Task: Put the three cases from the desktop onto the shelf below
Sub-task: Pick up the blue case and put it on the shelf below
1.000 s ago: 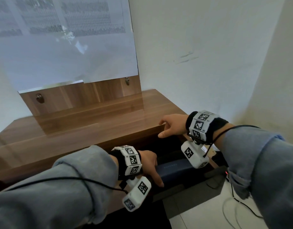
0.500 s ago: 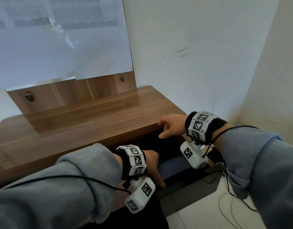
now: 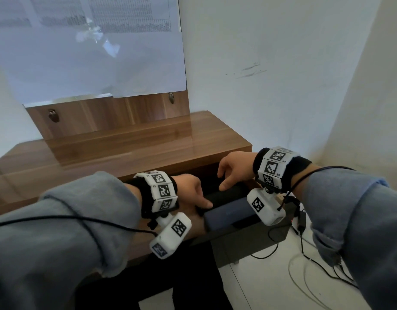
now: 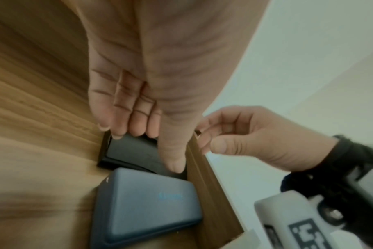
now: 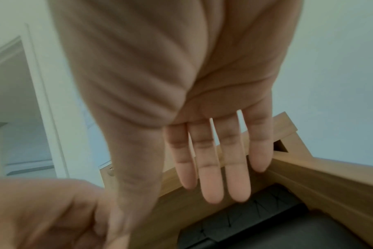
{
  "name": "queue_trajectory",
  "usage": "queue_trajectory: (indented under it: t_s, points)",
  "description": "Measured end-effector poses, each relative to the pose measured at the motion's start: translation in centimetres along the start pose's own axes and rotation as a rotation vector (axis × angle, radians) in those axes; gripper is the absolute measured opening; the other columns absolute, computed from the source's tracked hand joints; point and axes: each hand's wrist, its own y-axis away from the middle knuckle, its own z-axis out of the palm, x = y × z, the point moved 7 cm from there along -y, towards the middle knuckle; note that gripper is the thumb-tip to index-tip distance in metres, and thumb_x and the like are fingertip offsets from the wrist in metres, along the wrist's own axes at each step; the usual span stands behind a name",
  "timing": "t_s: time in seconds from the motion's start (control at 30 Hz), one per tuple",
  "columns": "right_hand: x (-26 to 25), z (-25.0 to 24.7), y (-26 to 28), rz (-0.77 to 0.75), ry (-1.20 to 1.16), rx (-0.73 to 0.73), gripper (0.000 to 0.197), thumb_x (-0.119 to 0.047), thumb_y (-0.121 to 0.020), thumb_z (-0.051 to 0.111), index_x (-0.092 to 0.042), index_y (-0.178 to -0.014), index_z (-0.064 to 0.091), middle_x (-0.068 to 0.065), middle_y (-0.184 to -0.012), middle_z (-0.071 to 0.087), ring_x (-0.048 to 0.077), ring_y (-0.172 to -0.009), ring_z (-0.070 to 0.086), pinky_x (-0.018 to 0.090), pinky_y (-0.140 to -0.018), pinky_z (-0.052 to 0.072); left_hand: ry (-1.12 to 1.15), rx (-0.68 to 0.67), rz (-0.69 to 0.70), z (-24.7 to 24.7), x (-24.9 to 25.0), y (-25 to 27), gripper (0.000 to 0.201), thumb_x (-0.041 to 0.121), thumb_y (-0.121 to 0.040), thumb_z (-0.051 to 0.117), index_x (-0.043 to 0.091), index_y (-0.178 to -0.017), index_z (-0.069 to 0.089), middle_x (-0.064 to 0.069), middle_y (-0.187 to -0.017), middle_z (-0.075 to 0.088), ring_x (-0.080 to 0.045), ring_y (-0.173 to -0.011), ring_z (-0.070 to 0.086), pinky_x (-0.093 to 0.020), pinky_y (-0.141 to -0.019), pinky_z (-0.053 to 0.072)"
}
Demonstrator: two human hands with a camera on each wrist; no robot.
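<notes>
The wooden desktop (image 3: 148,144) holds no case. On the shelf (image 4: 43,168) beneath it lie a blue-grey case (image 3: 229,214) (image 4: 147,207) at the front and a black case (image 3: 229,193) (image 4: 134,151) right behind it. My left hand (image 3: 202,201) (image 4: 143,148) rests on the black case, with straight fingers at its far edge and the thumb across its top. My right hand (image 3: 224,177) (image 5: 215,185) hovers just above that case with relaxed fingers and holds nothing. I cannot make out a third case with certainty.
The desktop's front edge overhangs the shelf, just above both hands. A grey box (image 3: 249,240) stands below the shelf and cables (image 3: 305,260) trail on the white floor at right. A paper-covered panel (image 3: 92,52) rises behind the desk; a wall closes the right side.
My right hand left the desktop's front edge and came down over the black case. My left hand shifted a little up and back onto the black case.
</notes>
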Motion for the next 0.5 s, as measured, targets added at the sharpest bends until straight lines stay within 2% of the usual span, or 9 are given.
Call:
queue_trajectory:
  t_s: [0.1, 0.17, 0.23, 0.3, 0.4, 0.5]
  points:
    - [-1.4, 1.0, 1.5, -0.028, 0.029, -0.017, 0.051, -0.046, -0.070, 0.080, -0.013, -0.107, 0.068, 0.011, -0.107, 0.073, 0.024, -0.101, 0.066, 0.035, -0.090, 0.052, 0.015, -0.008, -0.012, -0.1, 0.1, 3.0, 0.053, 0.056, -0.078, 0.066, 0.011, -0.106, 0.067, 0.001, -0.087, 0.065, -0.010, -0.074, 0.058, -0.023, -0.069, 0.049]
    - [-2.7, 2.0, 2.3, -0.052, 0.042, -0.038, 0.051, -0.048, -0.067, 0.081, -0.013, -0.102, 0.069, 0.012, -0.106, 0.073, 0.023, -0.097, 0.066, 0.033, -0.086, 0.053, 0.006, -0.077, -0.009, 0.6, 0.3, 4.8, 0.055, 0.057, -0.075, 0.069, 0.014, -0.108, 0.065, 0.001, -0.093, 0.064, -0.013, -0.086, 0.058, -0.031, -0.084, 0.052]
    - [-4.2, 3.1, 2.9, -0.075, 0.057, -0.073, 0.049, -0.047, -0.066, 0.082, -0.013, -0.099, 0.069, 0.012, -0.105, 0.072, 0.019, -0.088, 0.065, 0.030, -0.079, 0.052, -0.026, -0.147, -0.007, 1.7, 0.4, 6.4, 0.053, 0.051, -0.072, 0.074, 0.016, -0.111, 0.064, 0.003, -0.097, 0.062, -0.013, -0.092, 0.056, -0.035, -0.094, 0.050]
    - [-5.7, 4.3, 3.4, -0.097, 0.075, -0.103, 0.046, -0.043, -0.066, 0.083, -0.013, -0.098, 0.068, 0.013, -0.105, 0.072, 0.018, -0.086, 0.062, 0.027, -0.074, 0.050, -0.085, -0.174, 0.004, 2.8, 0.2, 7.5, 0.053, 0.042, -0.071, 0.079, 0.017, -0.114, 0.062, 0.005, -0.099, 0.060, -0.012, -0.091, 0.055, -0.033, -0.094, 0.049]
    - [-7.4, 6.1, 3.8, -0.119, 0.093, -0.144, 0.044, -0.033, -0.068, 0.085, -0.010, -0.101, 0.068, 0.011, -0.100, 0.071, 0.022, -0.088, 0.064, 0.025, -0.071, 0.049, -0.176, -0.146, 0.020, 4.0, -0.6, 8.5, 0.052, 0.032, -0.071, 0.082, 0.015, -0.115, 0.061, 0.005, -0.098, 0.058, -0.013, -0.088, 0.055, -0.030, -0.086, 0.051]
    - [-8.5, 7.5, 3.8, -0.127, 0.113, -0.182, 0.035, -0.024, -0.071, 0.084, -0.009, -0.098, 0.067, 0.002, -0.091, 0.064, 0.012, -0.078, 0.057, 0.019, -0.062, 0.044, -0.191, -0.093, 0.011, 4.1, -1.8, 9.2, 0.048, 0.033, -0.072, 0.080, 0.015, -0.112, 0.061, 0.005, -0.095, 0.056, -0.014, -0.086, 0.053, -0.031, -0.082, 0.050]
